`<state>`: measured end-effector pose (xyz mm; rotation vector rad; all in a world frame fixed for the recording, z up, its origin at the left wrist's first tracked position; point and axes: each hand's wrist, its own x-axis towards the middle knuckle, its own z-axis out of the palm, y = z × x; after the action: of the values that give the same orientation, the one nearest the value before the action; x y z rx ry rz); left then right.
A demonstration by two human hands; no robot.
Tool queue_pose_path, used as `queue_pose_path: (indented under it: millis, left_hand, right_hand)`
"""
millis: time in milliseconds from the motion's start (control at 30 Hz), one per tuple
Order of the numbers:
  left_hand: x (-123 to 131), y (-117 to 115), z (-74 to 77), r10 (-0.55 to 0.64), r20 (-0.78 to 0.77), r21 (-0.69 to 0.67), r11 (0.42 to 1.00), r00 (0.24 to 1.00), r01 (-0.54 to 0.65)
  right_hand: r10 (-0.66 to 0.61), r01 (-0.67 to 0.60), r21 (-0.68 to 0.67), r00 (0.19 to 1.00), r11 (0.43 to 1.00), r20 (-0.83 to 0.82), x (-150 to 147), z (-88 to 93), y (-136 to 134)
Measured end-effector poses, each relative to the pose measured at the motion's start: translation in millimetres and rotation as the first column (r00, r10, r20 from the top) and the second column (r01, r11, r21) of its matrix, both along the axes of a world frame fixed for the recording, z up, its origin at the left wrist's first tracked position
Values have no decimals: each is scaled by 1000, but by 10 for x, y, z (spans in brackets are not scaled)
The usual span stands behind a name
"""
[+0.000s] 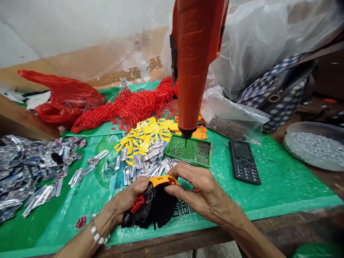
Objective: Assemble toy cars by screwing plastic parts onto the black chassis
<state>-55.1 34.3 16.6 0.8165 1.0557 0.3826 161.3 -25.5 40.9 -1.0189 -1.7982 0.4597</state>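
In the lower middle of the frame, the left hand is holding the black and orange piece at its left side, with the thumb pressing near the orange part, and the right hand is pinching the same piece narrowly at its right top. This one piece is hanging over the near edge of the table. Four containers with contents or bulk are showing. In the centre, one green tray is holding many small metal pieces, which are gathering more thickly at its right side. Right of it, one clear bag is containing a heap of small grey-brown pieces. At the right edge, one round clear bowl is carrying many silvery bits. In the upper left, one red bag is lying crumpled, and its content I cannot tell. One red power screwdriver is pointing down, its tip standing above the tray. One phone is lying at right of centre. The yellow pieces, the red mesh-like strips and the silver packets, these last forming two groups, are overlapping too much for exact counting.
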Motion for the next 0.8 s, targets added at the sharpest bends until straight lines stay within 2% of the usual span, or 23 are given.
queue_pose_path:
  millis: [167, 367, 467, 633, 800]
  left_hand:
    - [-17, 25, 34, -65, -27, 65, 996, 998, 66]
    - [68, 33, 143, -205, -26, 106, 973, 978, 207]
    - [73, 36, 154, -243, -45, 125, 961, 969, 247]
    - [-46, 67, 102, -265, -85, 150, 949, 960, 276]
    - [-94, 109, 115, -324, -157, 212, 912, 933, 352]
  right_hand:
    - [16, -18, -48, 999, 999, -49, 3, -87, -66]
    - [47, -34, -122, 993, 992, 111, 100, -211, -153]
    - [36, -22, -145, 995, 989, 95, 107, -189, -131]
    - [20, -16, -260, 1000, 965, 12, 46, -67, -72]
    - [27, -32, -214, 999, 976, -29, 22, -25, -97]
